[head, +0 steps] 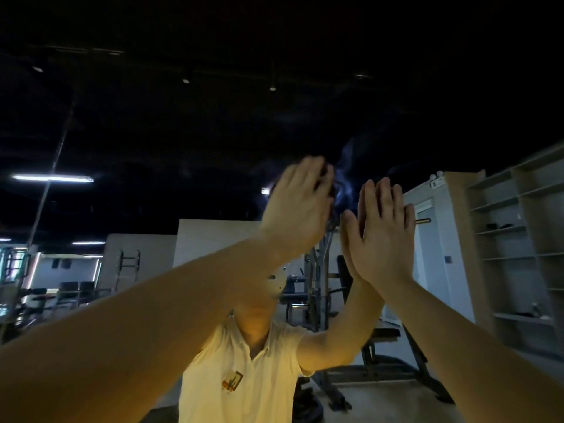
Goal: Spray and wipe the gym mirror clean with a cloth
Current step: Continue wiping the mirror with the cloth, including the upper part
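Left fingers [308, 175] were stretched out, motion-blurred, pressing a dark wad against the glass, which I took to be the cloth [329, 186]; only its edge showed past the fingertips, so no curl or pinch could be confirmed. Left hand [297, 209] sat flat over it, arm coming up from lower left. Right fingers [381, 196] were straight and together, right hand [383, 236] flat on the mirror [152, 117], palm meeting its own reflection, holding nothing. Key relation: a bluish smear [345, 178] sat just right of and above the cloth, between the two hands, long axis roughly vertical. The left hand was the nearer one, so my guess was a short rightward-up stroke. No spray bottle in view. Writing: only a shirt logo [232, 382] in the reflection, orange-ish, unreadable. Reflected gym machine [317, 285] and shelving [518, 239] carried no legible labels.
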The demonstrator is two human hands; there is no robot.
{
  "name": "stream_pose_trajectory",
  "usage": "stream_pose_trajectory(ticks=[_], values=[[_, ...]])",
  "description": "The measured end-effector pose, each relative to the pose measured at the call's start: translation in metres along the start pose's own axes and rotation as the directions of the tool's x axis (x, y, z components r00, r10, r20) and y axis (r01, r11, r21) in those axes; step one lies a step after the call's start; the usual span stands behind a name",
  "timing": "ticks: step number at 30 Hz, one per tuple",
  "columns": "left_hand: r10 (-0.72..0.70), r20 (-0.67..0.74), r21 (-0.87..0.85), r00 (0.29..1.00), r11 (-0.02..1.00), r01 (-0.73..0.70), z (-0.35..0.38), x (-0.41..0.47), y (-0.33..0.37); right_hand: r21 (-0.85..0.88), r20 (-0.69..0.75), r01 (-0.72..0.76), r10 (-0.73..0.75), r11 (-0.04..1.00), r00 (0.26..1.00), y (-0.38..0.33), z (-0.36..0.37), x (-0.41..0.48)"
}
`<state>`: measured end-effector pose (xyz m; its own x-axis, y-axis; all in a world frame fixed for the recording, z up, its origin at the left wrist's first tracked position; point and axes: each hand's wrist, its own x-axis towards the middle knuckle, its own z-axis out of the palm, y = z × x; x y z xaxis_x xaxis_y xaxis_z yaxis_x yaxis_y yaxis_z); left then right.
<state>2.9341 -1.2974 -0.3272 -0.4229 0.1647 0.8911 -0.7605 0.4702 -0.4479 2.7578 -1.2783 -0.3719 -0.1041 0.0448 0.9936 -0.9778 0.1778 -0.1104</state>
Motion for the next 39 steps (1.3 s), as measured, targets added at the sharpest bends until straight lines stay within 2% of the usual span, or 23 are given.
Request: stream_pose_trajectory(ticks=[3,6,7,8,10,12,13,14,17,19,22,23,24,25,27,29,31,33,35,37,39], values=[[0.208,0.056,-0.069,0.977,0.977,-0.204,-0.001,-0.050,0.017,-0.008,0.026,0.017,-0.017,1.000,1.000,0.003,0.001,0.000],[0.384,0.144,-0.009,0.912,0.922,-0.387,-0.006,-0.057,-0.006,-0.007,0.016,0.015,-0.015,1.000,1.000,0.004,0.002,-0.001],[0.381,0.154,0.024,0.912,0.921,-0.389,-0.008,-0.041,-0.020,-0.004,0.006,0.017,-0.017,1.000,1.000,0.005,0.002,-0.001],[0.331,0.128,0.094,0.935,0.935,-0.343,-0.011,-0.020,-0.037,-0.005,-0.008,0.020,-0.020,1.000,1.000,0.005,0.004,-0.001],[0.113,0.017,0.246,0.993,0.963,-0.114,-0.024,0.026,-0.078,-0.015,-0.024,0.018,-0.018,1.000,1.000,0.006,0.009,0.001],[-0.129,0.004,0.204,0.992,0.971,0.126,-0.033,0.050,-0.105,-0.033,-0.034,0.010,-0.011,0.999,0.999,0.007,0.015,0.000],[-0.185,-0.018,0.149,0.983,0.971,0.185,-0.032,0.052,-0.104,-0.042,-0.037,0.007,-0.009,0.999,0.999,0.007,0.017,0.000],[-0.180,-0.046,0.098,0.983,0.978,0.183,-0.028,0.048,-0.092,-0.044,-0.035,0.006,-0.007,0.999,0.999,0.008,0.017,0.000],[0.082,-0.099,-0.044,0.992,0.995,-0.087,-0.007,-0.010,-0.024,-0.012,0.002,0.017,-0.017,1.000,1.000,0.006,0.008,-0.001],[0.257,-0.014,-0.101,0.966,0.961,-0.257,0.000,-0.065,0.010,0.004,0.038,0.024,-0.024,1.000,0.999,0.005,0.002,0.000],[0.504,0.148,-0.062,0.851,0.863,-0.501,-0.009,-0.100,-0.001,0.011,0.038,0.024,-0.025,1.000,0.999,0.006,0.001,0.000],[0.556,0.163,-0.057,0.815,0.830,-0.555,-0.015,-0.095,-0.017,0.004,0.033,0.026,-0.026,1.000,0.999,0.006,0.002,-0.001],[0.558,0.157,-0.033,0.815,0.828,-0.560,-0.020,-0.083,-0.036,-0.004,0.026,0.027,-0.027,1.000,0.999,0.007,0.003,-0.001],[0.493,0.121,0.008,0.862,0.868,-0.497,-0.025,-0.070,-0.060,-0.013,0.020,0.025,-0.025,1.000,0.999,0.007,0.005,-0.001],[0.182,0.043,0.088,0.982,0.979,-0.185,-0.038,-0.040,-0.113,-0.027,0.013,0.018,-0.018,0.999,1.000,0.009,0.009,0.000],[-0.125,0.012,0.119,0.992,0.985,0.123,-0.048,-0.026,-0.144,-0.037,0.018,0.013,-0.012,0.999,1.000,0.008,0.011,0.000],[-0.272,-0.053,0.086,0.961,0.957,0.276,-0.041,-0.023,-0.125,-0.041,0.021,0.011,-0.010,0.999,1.000,0.008,0.013,0.001],[-0.210,-0.104,0.055,0.972,0.975,0.216,-0.031,-0.031,-0.078,-0.022,0.035,0.016,-0.015,1.000,0.999,0.009,0.011,0.001],[-0.045,-0.124,0.007,0.991,0.999,0.046,-0.018,-0.052,-0.028,-0.006,0.069,0.030,-0.029,1.000,0.997,0.011,0.005,0.003],[0.108,-0.026,-0.050,0.994,0.993,-0.110,-0.012,-0.084,0.006,-0.004,0.144,0.052,-0.051,0.999,0.988,0.015,-0.005,0.005],[0.284,0.138,-0.053,0.949,0.959,-0.280,-0.013,-0.118,0.016,-0.022,0.203,0.071,-0.065,0.997,0.977,0.019,-0.015,0.005]])
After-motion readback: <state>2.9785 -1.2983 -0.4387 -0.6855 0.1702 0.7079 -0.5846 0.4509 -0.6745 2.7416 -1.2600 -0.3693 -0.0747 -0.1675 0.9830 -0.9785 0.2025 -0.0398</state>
